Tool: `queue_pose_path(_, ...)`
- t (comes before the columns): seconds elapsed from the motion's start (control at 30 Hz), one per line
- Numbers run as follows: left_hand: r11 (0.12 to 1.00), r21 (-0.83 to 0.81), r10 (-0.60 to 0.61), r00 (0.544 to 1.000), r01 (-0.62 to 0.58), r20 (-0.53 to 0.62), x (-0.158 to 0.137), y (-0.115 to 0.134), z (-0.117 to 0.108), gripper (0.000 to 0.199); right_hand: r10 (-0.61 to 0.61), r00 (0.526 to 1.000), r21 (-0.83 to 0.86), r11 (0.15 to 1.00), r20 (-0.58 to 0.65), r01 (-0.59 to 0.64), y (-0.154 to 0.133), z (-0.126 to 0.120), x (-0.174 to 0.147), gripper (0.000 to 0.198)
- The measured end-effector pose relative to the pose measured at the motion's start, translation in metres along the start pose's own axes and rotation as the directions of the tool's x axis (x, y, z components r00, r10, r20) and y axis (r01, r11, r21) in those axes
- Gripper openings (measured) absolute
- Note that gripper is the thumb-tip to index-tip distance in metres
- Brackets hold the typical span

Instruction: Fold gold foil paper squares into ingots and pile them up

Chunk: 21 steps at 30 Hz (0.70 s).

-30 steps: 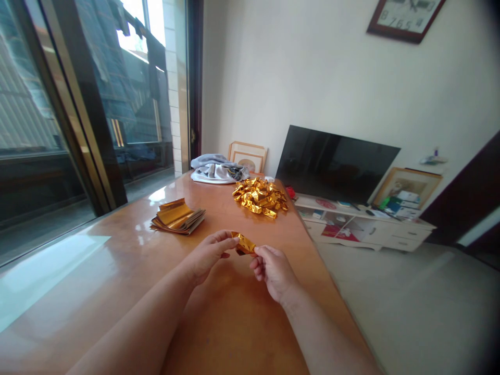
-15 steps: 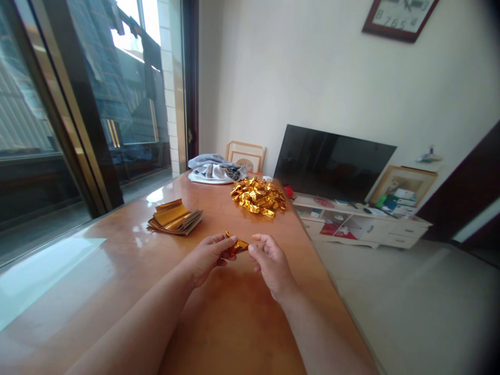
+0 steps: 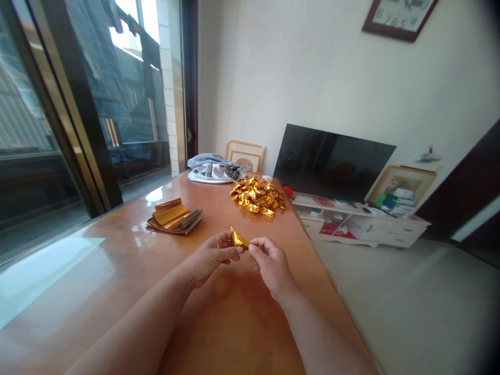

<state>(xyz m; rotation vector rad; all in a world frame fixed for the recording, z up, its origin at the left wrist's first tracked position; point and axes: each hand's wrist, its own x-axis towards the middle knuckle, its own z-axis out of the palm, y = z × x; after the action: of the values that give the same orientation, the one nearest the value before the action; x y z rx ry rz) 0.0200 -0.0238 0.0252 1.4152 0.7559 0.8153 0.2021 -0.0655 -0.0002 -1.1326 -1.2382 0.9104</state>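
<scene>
A partly folded piece of gold foil paper (image 3: 238, 238) is held above the wooden table (image 3: 230, 323) between my two hands. My left hand (image 3: 216, 255) is closed on its left side, with the thumb stretched along the lower edge. At the right end, my right hand (image 3: 270, 262) pinches the paper between thumb and fingers. Beyond my hands lies a heap of folded gold foil pieces (image 3: 258, 196). To the left sits a stack of flat gold foil sheets (image 3: 174, 217), its top sheet curled up.
Folded grey cloth (image 3: 213, 169) lies at the table's far end, near framed pictures (image 3: 246, 156). A television (image 3: 332, 161) stands on a white cabinet (image 3: 371, 226) to the right. A glass sliding door (image 3: 78, 104) runs along the left.
The foil piece has turned and now shows a pointed upper corner. My left thumb has shifted right and down along it. My right hand keeps its pinch.
</scene>
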Motion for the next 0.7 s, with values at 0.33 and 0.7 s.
queue_pose_path(0.33,1.000,-0.016,0.010,1.000,-0.010,-0.028,0.0039,-0.0044,-0.0010,0.027,0.030,0.999,-0.021,0.999,0.028,-0.030,-0.0031,0.0002,-0.0019,0.023)
queue_pose_path(0.7,0.997,-0.071,-0.008,1.000,0.007,-0.021,0.0025,-0.0019,-0.0013,0.027,-0.087,0.996,-0.208,0.975,-0.020,0.081,0.0007,0.0018,-0.0007,0.020)
